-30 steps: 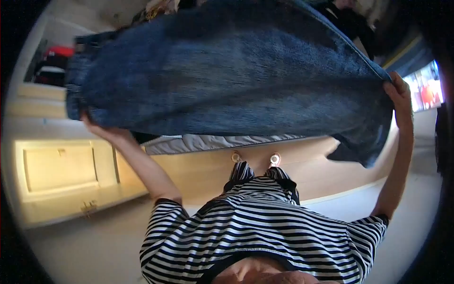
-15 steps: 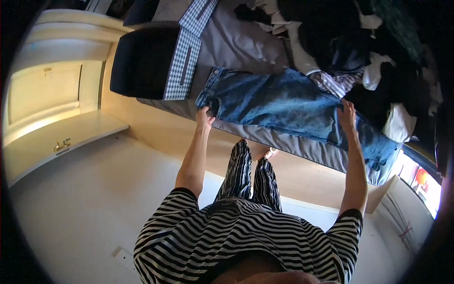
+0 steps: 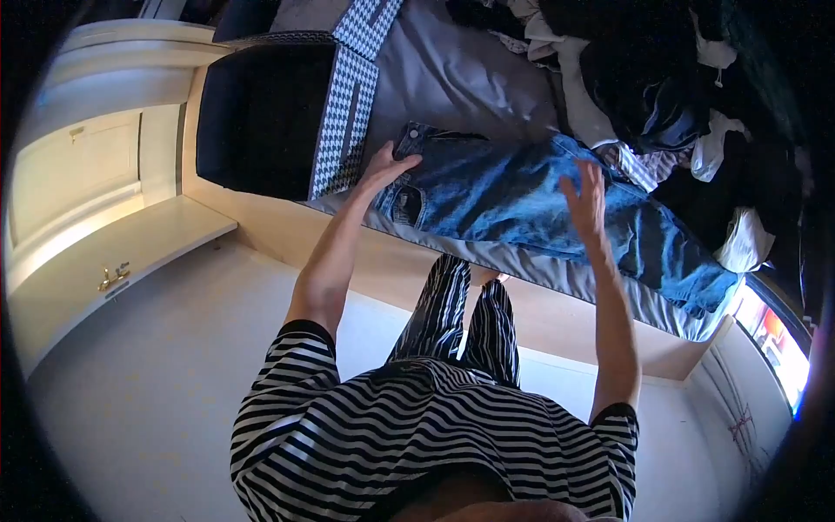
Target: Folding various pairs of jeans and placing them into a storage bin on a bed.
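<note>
Stretching from the left to the right on the far side, a wide bed with smooth grey fabric cover [image 3: 444, 74] is the largest thing before the person. On its far right part lies a loose heap of black, dark and white clothes [image 3: 644, 87]. Along its near edge lies a pair of long blue denim jeans [image 3: 496, 196], laid rather flat, with the waist at the left and the leg ends at the right, where a small crumpled white cloth [image 3: 746, 239] is just beside them. To the left of the jeans there stands an open box with black inside and black-and-white houndstooth side [image 3: 346, 122].

The left hand [image 3: 387, 165] is at the waist of the jeans, close to the box. Its thumb is stretched to the right over the denim, apart from the fingers. The hand seems half open, but I cannot tell whether the fingers pinch the cloth. The right hand [image 3: 584, 200] is over the leg part, with fingers extended and spread, and it grasps nothing. Whether its palm touches the denim is not clear to me. Smallest is a round metal button [image 3: 413, 134] on the far end of the waist.
</note>
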Motion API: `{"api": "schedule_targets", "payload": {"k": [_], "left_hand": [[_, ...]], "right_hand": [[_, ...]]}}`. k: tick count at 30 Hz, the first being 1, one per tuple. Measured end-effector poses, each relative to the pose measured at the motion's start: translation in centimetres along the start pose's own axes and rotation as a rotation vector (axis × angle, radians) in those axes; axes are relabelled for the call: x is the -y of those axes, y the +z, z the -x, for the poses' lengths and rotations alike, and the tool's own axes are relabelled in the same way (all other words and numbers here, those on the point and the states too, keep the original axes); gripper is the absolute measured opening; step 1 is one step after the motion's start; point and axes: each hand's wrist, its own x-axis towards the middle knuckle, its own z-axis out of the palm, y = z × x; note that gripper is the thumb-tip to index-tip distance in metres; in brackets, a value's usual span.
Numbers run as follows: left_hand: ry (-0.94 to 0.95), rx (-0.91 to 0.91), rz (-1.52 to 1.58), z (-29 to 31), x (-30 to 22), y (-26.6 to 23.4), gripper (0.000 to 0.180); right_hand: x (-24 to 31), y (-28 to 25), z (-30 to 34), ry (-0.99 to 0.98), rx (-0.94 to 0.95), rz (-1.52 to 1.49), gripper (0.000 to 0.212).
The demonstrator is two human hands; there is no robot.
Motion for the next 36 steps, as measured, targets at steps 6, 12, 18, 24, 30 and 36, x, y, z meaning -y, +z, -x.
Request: {"api": "schedule_targets", "payload": {"k": [6,12,18,24,30,36], "left_hand": [[-0.057,0.136,0.207,-2.3,-2.9,1.1,0.064],[0.102,0.074,0.266,-2.2,-3.0,2.0,0.044],[0.072,-0.127,0.548,2.4,-3.3,-0.3,0.021],[0.051,-0.276,0.428,-1.5,-2.1,0.2,0.037],[0.061,-0.120,0.420,-2.8,1.5,-0.6,0.062],[-0.189,0.126,0.315,-0.2,1.8,-2.1,0.065]], "right_hand": [[-2.6,2.4,-7.6,0.337,0.288,0.087,0.051],[-4.2,3.2,-6.4,0.573,0.442,0.327,0.057],[-4.8,0.5,-3.5,0.485,0.390,-0.518,0.038],[-3.6,5.4,-11.2,0.257,0.337,0.047,0.039],[-1.1,4.7,-7.2,0.155,-0.153,-0.028,0.030],[-2.7,2.7,11.9,0.810,-0.054,-0.260,0.032]]}}
